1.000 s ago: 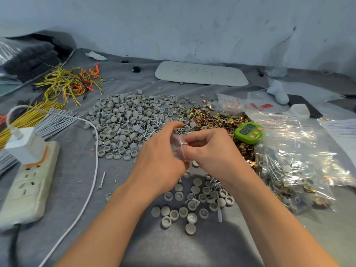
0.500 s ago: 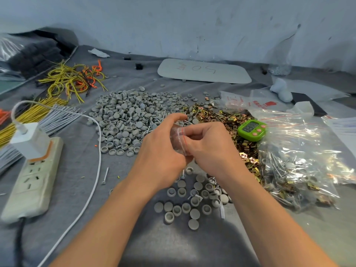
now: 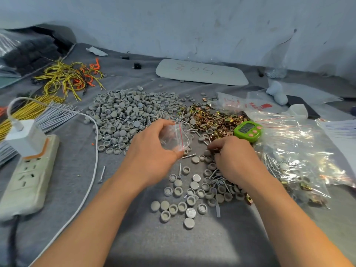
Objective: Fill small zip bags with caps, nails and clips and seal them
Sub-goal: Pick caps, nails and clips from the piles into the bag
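Bag [image 3: 171, 139] limp, slick, light; best held near zip [image 3: 180, 134]. Left hand [image 3: 152, 153] pinches it. Right hand [image 3: 234, 160] curled over caps [image 3: 195, 159]; grip hidden.

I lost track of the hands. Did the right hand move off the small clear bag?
Yes. The right hand came off the small clear zip bag and went down-right, just below the green digital timer.

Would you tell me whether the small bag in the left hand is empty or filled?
Empty, as far as shows: the bag in the left hand looks clear, with no parts inside.
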{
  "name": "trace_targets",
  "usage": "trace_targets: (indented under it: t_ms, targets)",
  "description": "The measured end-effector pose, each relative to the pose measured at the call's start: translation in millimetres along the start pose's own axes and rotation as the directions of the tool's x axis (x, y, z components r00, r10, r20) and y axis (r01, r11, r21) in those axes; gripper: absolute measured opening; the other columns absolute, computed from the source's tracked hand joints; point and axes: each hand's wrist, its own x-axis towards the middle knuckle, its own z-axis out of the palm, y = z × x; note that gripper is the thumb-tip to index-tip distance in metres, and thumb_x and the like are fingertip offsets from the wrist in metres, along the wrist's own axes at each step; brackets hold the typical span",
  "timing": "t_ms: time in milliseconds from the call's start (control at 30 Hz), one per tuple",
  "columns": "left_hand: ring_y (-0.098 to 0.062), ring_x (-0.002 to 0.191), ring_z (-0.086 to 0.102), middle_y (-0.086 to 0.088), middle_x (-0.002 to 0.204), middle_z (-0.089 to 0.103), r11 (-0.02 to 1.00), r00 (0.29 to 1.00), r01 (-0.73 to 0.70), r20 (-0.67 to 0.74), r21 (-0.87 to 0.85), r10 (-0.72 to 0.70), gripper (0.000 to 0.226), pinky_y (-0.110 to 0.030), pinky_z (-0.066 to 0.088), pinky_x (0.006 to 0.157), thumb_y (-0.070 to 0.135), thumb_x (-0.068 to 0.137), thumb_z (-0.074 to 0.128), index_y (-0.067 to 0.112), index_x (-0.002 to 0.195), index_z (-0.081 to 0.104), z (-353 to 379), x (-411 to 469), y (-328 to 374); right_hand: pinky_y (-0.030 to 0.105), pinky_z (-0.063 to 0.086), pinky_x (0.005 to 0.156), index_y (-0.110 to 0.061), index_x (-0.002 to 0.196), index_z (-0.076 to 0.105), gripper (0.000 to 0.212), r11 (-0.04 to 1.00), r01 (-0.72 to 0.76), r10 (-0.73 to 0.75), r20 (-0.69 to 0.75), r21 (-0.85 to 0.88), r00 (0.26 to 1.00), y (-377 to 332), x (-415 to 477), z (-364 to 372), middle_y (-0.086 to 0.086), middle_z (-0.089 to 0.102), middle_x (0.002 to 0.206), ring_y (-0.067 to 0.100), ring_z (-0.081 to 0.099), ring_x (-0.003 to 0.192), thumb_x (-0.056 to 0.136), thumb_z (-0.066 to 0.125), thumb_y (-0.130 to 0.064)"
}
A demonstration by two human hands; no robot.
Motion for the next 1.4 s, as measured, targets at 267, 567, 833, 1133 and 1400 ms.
trace_targets:
  t_ms: [267,567,833,1133,1400]
  targets:
    - [0.011,0.092,0.056,0.026,0.103,0.064,0.999,1.000,-0.014,-0.006,0.038,0.014,0.054,-0.011,0.037,0.072,0.039,0.076,0.086,0.048,0.120,0.055,2,0,-2,0.024,0.050,0.075,-0.035,0.094,0.077,0.030,0.974,0.023,0.043,-0.282,0.225,0.959,6,1,1,-0.008,0.072,0.094,0.013,0.065,0.082,0.091,0.070,-0.006]
    - [0.013,0.091,0.056,0.026,0.102,0.063,0.998,1.000,-0.022,0.009,0.052,0.022,0.053,-0.008,0.035,0.069,0.036,0.078,0.084,0.048,0.120,0.055,5,0,1,0.039,0.063,0.081,-0.025,0.098,0.082,0.015,0.877,0.098,0.026,-0.251,0.470,0.968,-6,-3,-2,-0.007,0.077,0.088,0.014,0.073,0.075,0.092,0.076,-0.013]
    - [0.010,0.094,0.057,0.023,0.107,0.064,0.998,0.999,-0.015,0.036,0.065,0.013,0.055,-0.010,0.038,0.072,0.034,0.078,0.084,0.049,0.122,0.054,3,-1,5,0.029,0.058,0.061,-0.027,0.083,0.074,0.016,0.906,0.050,0.020,-0.159,0.421,0.987,-8,-5,1,-0.007,0.073,0.069,0.011,0.070,0.062,0.097,0.070,-0.018]
    - [0.007,0.131,0.040,0.029,0.145,0.044,0.955,0.968,-0.250,0.043,0.158,0.246,0.085,-0.019,0.029,0.107,0.053,0.068,0.076,0.050,0.145,0.039,2,-20,33,0.033,0.064,0.060,-0.022,0.087,0.078,0.022,0.710,0.085,0.005,-0.126,0.699,0.992,-8,-11,1,0.000,0.076,0.069,0.019,0.074,0.060,0.094,0.070,-0.003]
    - [0.007,0.091,0.053,0.022,0.111,0.066,0.966,0.963,-0.251,-0.085,0.063,0.256,0.032,-0.016,0.044,0.088,0.036,0.090,0.072,0.036,0.122,0.071,18,-23,46,0.026,0.056,0.057,-0.008,0.088,0.079,0.006,0.458,0.064,0.017,-0.081,0.887,0.997,-2,-27,-14,0.013,0.076,0.073,0.020,0.069,0.057,0.087,0.079,-0.003]
